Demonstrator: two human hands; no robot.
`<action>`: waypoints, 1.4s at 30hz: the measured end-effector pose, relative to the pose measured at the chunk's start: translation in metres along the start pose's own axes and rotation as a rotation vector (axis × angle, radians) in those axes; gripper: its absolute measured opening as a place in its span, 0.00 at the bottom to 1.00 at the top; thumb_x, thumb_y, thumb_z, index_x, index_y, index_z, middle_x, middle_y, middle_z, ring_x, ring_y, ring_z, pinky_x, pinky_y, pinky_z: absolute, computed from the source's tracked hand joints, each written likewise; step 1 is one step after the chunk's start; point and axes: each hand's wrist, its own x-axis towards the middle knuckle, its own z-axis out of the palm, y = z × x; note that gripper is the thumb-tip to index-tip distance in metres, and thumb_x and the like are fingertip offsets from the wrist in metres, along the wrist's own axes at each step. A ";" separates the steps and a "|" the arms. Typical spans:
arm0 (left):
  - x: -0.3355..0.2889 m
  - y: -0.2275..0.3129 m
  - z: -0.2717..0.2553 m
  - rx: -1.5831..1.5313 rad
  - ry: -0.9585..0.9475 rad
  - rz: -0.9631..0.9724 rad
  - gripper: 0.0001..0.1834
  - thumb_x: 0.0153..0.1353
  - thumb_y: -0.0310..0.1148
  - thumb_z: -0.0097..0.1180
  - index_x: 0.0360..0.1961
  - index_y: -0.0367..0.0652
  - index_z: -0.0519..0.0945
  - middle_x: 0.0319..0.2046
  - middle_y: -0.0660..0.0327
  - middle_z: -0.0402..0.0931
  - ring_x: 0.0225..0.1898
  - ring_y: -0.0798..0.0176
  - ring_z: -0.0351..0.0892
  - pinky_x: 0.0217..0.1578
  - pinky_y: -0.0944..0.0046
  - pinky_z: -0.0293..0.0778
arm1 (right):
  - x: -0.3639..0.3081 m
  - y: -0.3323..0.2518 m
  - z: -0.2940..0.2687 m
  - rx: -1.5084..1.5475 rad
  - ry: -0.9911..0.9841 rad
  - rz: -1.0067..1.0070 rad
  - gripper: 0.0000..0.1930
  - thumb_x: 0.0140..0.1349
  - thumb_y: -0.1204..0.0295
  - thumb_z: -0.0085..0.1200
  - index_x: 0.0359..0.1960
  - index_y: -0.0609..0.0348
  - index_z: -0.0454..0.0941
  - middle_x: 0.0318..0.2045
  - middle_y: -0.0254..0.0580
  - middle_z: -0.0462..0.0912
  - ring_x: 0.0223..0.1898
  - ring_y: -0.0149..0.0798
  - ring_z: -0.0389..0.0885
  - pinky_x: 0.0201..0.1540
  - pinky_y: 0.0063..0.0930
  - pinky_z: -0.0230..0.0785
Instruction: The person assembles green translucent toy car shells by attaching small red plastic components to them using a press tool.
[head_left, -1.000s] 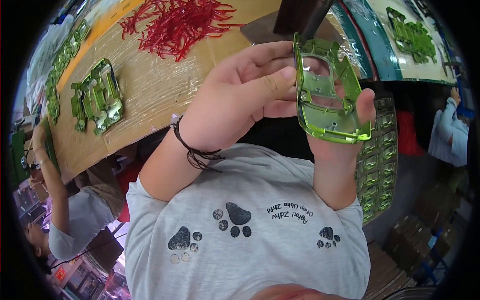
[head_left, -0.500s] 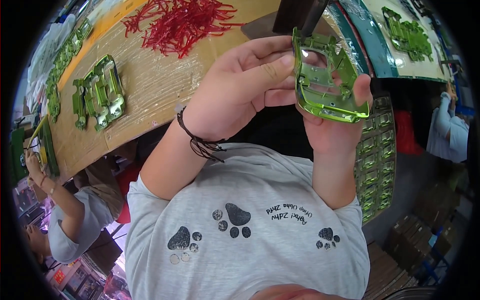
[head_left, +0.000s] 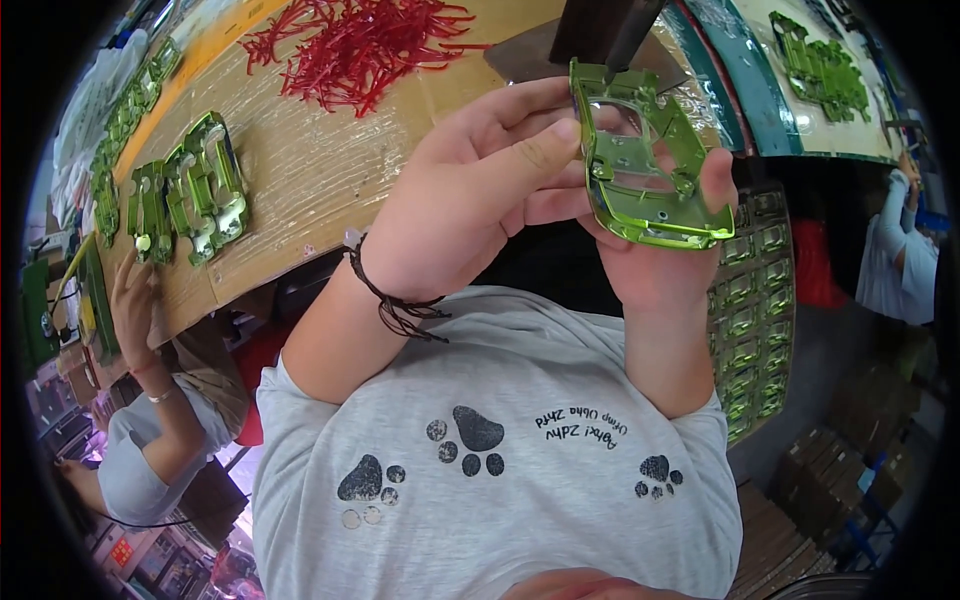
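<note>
Between my two hands a glossy green plastic shell [head_left: 640,212], hollow with cut-out openings, is held up at a tilt. My left hand [head_left: 490,175] pinches its left edge, thumb on top and fingers bent behind. My right hand [head_left: 665,265] supports it from below, with the thumb up along the right edge and the other fingers partly hidden under it. The shell's far end lies at the narrow tip of a dark machine post [head_left: 600,40], which stands over a dark metal plate [head_left: 520,58]. Whether tip and shell touch, I cannot tell.
Red plastic scraps [head_left: 360,50] are heaped on the film-covered cardboard worktop [head_left: 300,165]. Left of me lie green shells [head_left: 205,190], near a co-worker's hand [head_left: 135,310]. A tray of green parts [head_left: 750,320] stands at my right. More green parts [head_left: 820,75] lie on the far-right table.
The shell and my hands have shifted slightly left, and the shell's far end is now at the machine tip. The co-worker's hand has moved to the green shells at left.
</note>
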 end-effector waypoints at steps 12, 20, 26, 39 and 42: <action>-0.008 0.002 0.005 0.145 0.147 0.065 0.27 0.69 0.30 0.47 0.66 0.30 0.60 0.56 0.51 0.73 0.53 0.59 0.78 0.54 0.61 0.75 | 0.010 0.010 0.002 -0.194 -0.078 -0.075 0.36 0.58 0.45 0.59 0.58 0.61 0.67 0.49 0.43 0.79 0.49 0.37 0.81 0.51 0.35 0.77; -0.015 0.007 0.005 0.168 0.152 0.102 0.26 0.69 0.32 0.49 0.64 0.30 0.62 0.53 0.51 0.75 0.52 0.61 0.79 0.52 0.62 0.76 | 0.010 0.009 0.009 0.009 -0.124 0.052 0.30 0.65 0.45 0.50 0.53 0.61 0.71 0.46 0.42 0.80 0.46 0.35 0.82 0.48 0.31 0.78; -0.011 0.011 0.006 0.059 0.099 0.095 0.28 0.70 0.34 0.50 0.64 0.27 0.60 0.53 0.52 0.75 0.47 0.62 0.81 0.47 0.64 0.78 | 0.011 0.011 0.006 -0.036 -0.063 0.065 0.29 0.65 0.42 0.46 0.48 0.58 0.76 0.41 0.37 0.83 0.37 0.27 0.82 0.28 0.18 0.70; -0.012 0.008 0.010 0.106 0.163 0.089 0.28 0.69 0.34 0.51 0.63 0.27 0.61 0.52 0.54 0.75 0.46 0.61 0.81 0.46 0.64 0.79 | 0.003 0.011 0.010 -0.107 0.053 0.028 0.31 0.63 0.42 0.50 0.51 0.59 0.73 0.42 0.39 0.81 0.42 0.31 0.83 0.35 0.22 0.78; -0.025 0.013 -0.001 0.339 0.052 -0.156 0.25 0.68 0.30 0.52 0.63 0.31 0.63 0.49 0.57 0.74 0.40 0.66 0.80 0.42 0.68 0.77 | -0.022 0.005 -0.001 -0.051 0.108 0.027 0.36 0.59 0.45 0.58 0.58 0.62 0.67 0.48 0.44 0.78 0.44 0.38 0.83 0.43 0.30 0.79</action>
